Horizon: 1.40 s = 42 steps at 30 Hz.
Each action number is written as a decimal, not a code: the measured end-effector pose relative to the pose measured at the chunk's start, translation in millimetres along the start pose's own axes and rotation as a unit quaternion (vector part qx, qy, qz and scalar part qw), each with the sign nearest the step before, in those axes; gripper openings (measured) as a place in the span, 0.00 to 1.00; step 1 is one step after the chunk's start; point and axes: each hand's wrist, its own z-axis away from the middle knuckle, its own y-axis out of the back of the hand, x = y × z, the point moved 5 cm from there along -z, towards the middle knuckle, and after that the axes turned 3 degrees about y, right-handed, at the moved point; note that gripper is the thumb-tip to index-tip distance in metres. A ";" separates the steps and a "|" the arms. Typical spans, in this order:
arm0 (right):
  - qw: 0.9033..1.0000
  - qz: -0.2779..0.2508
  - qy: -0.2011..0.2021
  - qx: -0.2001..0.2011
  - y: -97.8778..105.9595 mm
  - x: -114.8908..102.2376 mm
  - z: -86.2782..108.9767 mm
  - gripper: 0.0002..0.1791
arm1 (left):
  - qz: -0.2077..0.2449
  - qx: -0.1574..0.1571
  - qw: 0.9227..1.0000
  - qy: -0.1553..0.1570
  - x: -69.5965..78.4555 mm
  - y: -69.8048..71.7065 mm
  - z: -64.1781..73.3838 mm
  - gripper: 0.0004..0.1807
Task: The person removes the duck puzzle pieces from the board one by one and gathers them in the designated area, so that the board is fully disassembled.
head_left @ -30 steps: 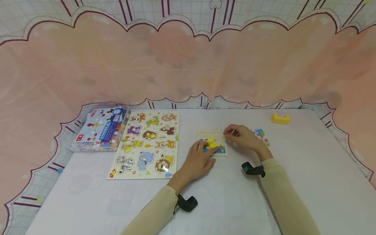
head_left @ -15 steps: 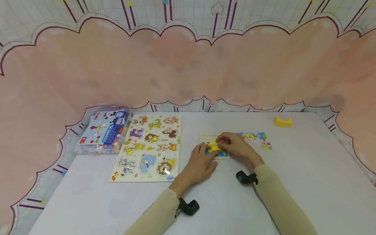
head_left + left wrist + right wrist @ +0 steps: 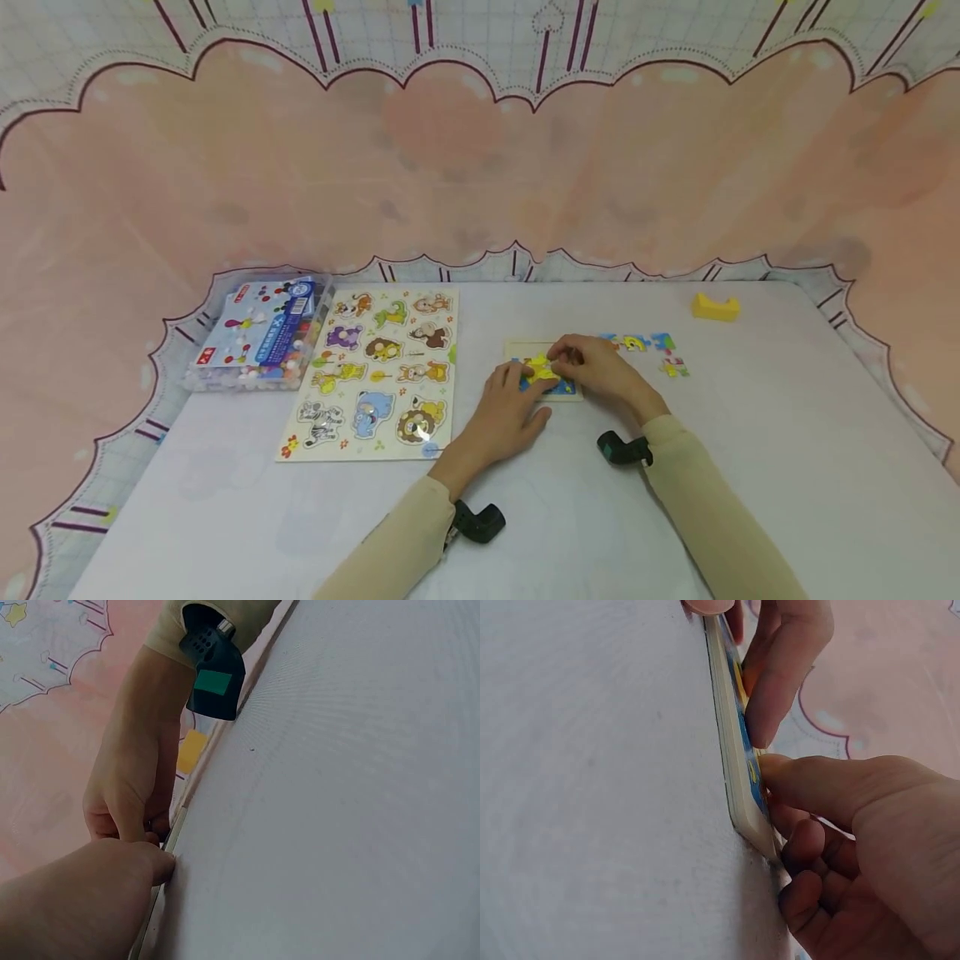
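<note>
Simultaneously, the left hand (image 3: pixel 506 415) rested, fingers extended, on the wooden-framed jigsaw puzzle (image 3: pixel 527 347), and the right hand (image 3: pixel 602 370) touched it with curled fingers; whether these pinched anything could not be determined. The puzzle lay on the tabletop (image 3: pixel 570 517), toward its far edge.

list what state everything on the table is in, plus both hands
Puzzle tray: flat, partly filled
Loose puzzle pieces: flat, outside the tray
Animal board: flat, face up
Clear box: holds beads; open or shut unclear
Yellow block: notch upward
Left hand: fingers on puzzle tray
Right hand: thumb at puzzle tray, grip unclear
</note>
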 end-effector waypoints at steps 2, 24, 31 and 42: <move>1.000 0.001 -0.001 0.002 1.1 -0.6 -0.3 0.08 | 0.000 0.002 1.000 -0.002 -0.2 0.5 -0.7 0.22; 0.999 -0.031 0.034 0.014 6.9 -0.7 0.4 0.07 | 0.003 0.002 1.000 0.003 0.5 2.1 -1.5 0.21; 0.999 -0.024 0.019 0.023 6.3 2.5 0.1 0.08 | 0.002 0.004 1.000 0.003 -0.6 0.8 -1.0 0.22; 0.999 -0.028 0.007 0.026 15.6 9.5 3.0 0.07 | 0.002 0.007 1.000 0.008 -1.2 0.7 0.5 0.22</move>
